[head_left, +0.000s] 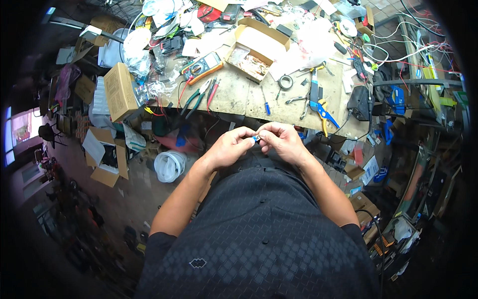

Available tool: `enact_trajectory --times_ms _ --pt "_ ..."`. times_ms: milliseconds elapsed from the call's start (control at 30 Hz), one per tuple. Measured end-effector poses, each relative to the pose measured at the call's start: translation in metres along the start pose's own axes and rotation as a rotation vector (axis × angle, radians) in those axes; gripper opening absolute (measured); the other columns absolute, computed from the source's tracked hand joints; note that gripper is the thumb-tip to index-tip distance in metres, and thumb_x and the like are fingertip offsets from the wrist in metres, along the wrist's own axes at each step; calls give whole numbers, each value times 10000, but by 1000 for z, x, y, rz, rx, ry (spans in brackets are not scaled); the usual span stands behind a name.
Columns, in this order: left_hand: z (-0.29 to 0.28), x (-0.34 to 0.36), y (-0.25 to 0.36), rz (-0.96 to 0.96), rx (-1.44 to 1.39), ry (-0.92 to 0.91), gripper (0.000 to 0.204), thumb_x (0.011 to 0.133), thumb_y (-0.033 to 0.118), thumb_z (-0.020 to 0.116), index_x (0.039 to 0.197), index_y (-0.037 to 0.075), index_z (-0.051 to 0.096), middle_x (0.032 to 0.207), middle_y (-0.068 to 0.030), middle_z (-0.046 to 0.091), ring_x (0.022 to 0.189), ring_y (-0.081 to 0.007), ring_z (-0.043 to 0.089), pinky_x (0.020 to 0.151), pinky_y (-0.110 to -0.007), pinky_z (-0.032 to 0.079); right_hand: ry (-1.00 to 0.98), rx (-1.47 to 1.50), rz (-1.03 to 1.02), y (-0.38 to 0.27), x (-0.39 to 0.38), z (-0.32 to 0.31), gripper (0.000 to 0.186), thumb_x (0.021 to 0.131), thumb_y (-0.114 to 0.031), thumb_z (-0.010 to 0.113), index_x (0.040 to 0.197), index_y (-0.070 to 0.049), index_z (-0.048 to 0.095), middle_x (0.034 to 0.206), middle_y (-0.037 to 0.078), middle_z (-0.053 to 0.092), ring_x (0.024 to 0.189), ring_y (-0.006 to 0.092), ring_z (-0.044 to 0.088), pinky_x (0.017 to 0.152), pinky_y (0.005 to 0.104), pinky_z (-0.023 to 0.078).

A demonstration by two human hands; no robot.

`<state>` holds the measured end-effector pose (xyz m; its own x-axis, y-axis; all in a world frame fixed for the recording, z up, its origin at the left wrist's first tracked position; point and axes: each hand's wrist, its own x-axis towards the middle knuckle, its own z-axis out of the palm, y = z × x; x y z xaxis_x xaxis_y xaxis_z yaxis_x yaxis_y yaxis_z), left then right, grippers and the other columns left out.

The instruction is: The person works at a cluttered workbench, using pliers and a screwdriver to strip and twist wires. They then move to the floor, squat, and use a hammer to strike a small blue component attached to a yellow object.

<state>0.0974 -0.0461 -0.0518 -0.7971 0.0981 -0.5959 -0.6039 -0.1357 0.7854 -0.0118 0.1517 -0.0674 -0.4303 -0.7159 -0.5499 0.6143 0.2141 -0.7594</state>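
Note:
Close in front of my waist, just off the near edge of the workbench (234, 108), both hands meet around a tiny blue-and-metal piece (256, 138). My left hand (229, 148) pinches it from one side with thumb and forefinger. From the other side my right hand (283, 141) pinches at the same piece, its fingers curled. The piece is too small and too covered to tell its kind. On the bench beyond lie a short blue tube-like object (267, 108), a roll of dark tape (285, 81) and an open cardboard box (254, 61) with small copper-coloured parts.
Left on the bench are a multimeter (203, 67), green-handled pliers (198, 95) and red probes (213, 93). Blue-and-yellow wire strippers (323, 112) overhang the right edge near a black case (359, 103). A white bucket (170, 166) and an open carton (107, 158) stand on the floor.

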Motion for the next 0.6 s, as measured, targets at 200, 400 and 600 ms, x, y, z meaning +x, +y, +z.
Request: enact_trajectory --times_ms 200,400,600 --pt "-4 -2 10 -150 -182 -62 242 1076 309 582 1132 90 667 733 46 560 577 -22 439 503 -209 331 -54 -66 8 -10 2 -9 176 1063 -166 628 1103 -22 721 881 6 709 714 62 642 672 237 555" --pt "0 3 10 -224 -112 -61 262 1060 332 588 1025 97 699 737 37 594 547 -20 435 468 -200 319 -112 -50 17 -8 0 -12 179 1075 -174 615 1100 -24 711 924 21 729 761 61 652 714 243 574" --pt "2 4 16 -392 -286 -74 245 1029 282 585 956 83 710 708 47 595 535 -24 449 463 -209 323 -99 -6 -14 -1 -4 -9 161 1066 -155 620 1099 -18 697 901 16 721 737 64 645 698 246 567"
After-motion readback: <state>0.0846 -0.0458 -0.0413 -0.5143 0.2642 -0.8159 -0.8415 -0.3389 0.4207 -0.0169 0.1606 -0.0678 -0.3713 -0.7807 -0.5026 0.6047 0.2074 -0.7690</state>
